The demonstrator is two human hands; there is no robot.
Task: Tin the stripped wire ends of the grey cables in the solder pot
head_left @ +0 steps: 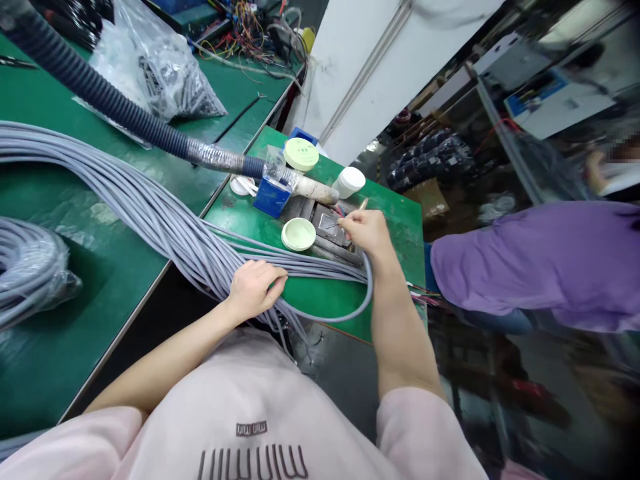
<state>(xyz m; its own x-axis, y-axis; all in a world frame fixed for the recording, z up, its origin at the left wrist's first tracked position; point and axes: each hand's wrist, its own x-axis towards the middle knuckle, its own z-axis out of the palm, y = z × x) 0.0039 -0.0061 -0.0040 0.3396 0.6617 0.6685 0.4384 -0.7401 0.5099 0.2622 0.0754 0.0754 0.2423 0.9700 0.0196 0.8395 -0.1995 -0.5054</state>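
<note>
My right hand (369, 233) is closed in a pinch on the stripped end of one grey cable (369, 293). Thin wires poke from its fingertips over a metal pot with a shiny square surface (328, 223), which looks like a solder pot. That cable loops down and back left toward the bundle. My left hand (257, 288) lies over the thick bundle of grey cables (165, 230), fingers curled around part of it near the table edge; its fingertips are partly hidden. Beside the pot sits a shallow round dish with pale contents (299, 235).
A ribbed hose (125, 120) crosses from upper left, its nozzle above the pot. Nearby stand a blue box (271, 197), a pale-lidded tub (301, 155) and a white jar (350, 181). Bagged parts (175, 83) lie behind. A person in purple (535, 267) is at right.
</note>
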